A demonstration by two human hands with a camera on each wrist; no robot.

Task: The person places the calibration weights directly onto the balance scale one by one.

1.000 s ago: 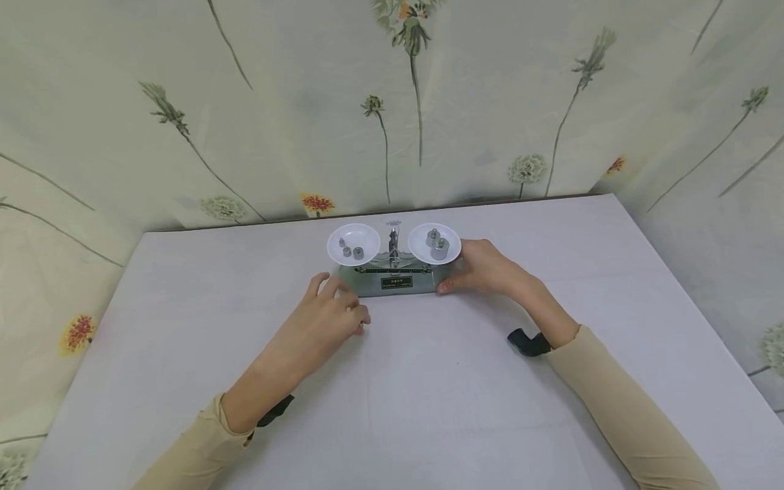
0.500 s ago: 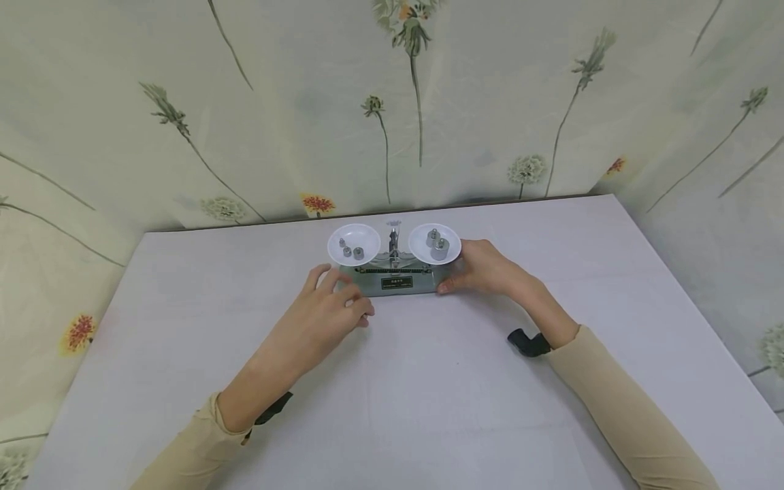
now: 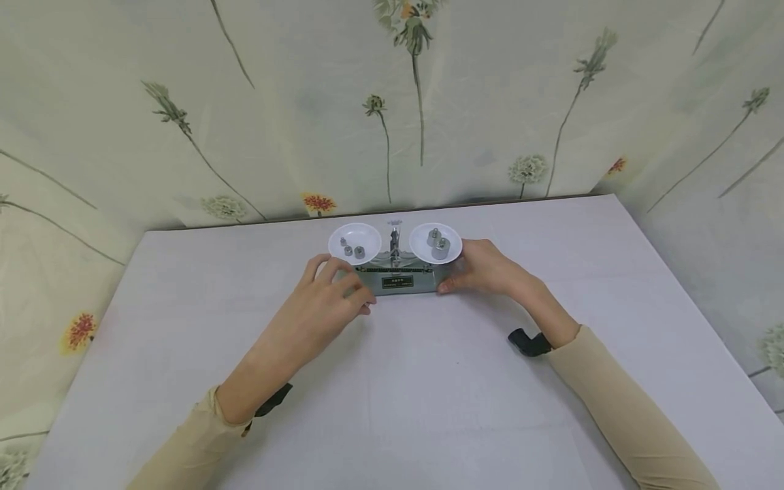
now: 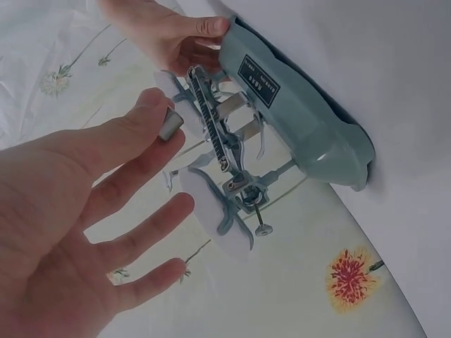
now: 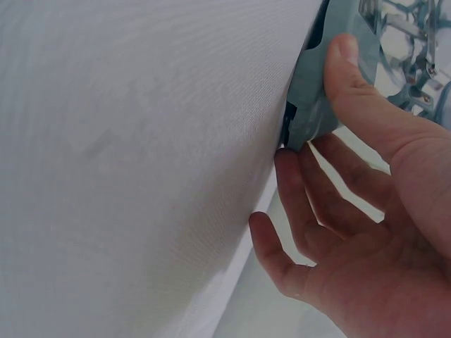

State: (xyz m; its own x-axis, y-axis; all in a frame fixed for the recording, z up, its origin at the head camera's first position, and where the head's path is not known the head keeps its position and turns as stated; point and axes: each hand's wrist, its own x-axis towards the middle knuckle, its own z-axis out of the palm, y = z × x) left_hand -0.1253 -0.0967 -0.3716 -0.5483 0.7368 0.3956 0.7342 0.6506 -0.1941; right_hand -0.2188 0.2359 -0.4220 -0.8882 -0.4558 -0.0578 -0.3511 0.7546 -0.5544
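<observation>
A green balance scale [image 3: 397, 283] stands at the back of the table with two white pans. Several small metal weights [image 3: 359, 252] sit in its left pan [image 3: 366, 235]; two larger weights [image 3: 441, 248] are in the right pan [image 3: 419, 245]. Between thumb and index finger, my left hand [image 4: 91, 183] pinches a small silver metal weight [image 4: 170, 124], the other fingers spread. That hand [image 3: 324, 303] is just in front of the left pan, covering the base's left end. My right hand [image 3: 486, 269] grips the base's right end, its thumb [image 5: 345, 60] on the front face.
A white cloth covers the table [image 3: 416, 408]. Directly behind its back edge hangs a flowered curtain [image 3: 294, 122]. Black wrist camera mounts [image 3: 529, 342] show beneath both wrists.
My left hand has moved forward and slightly right, closer to the left pan. The right hand and the scale stay in place.
</observation>
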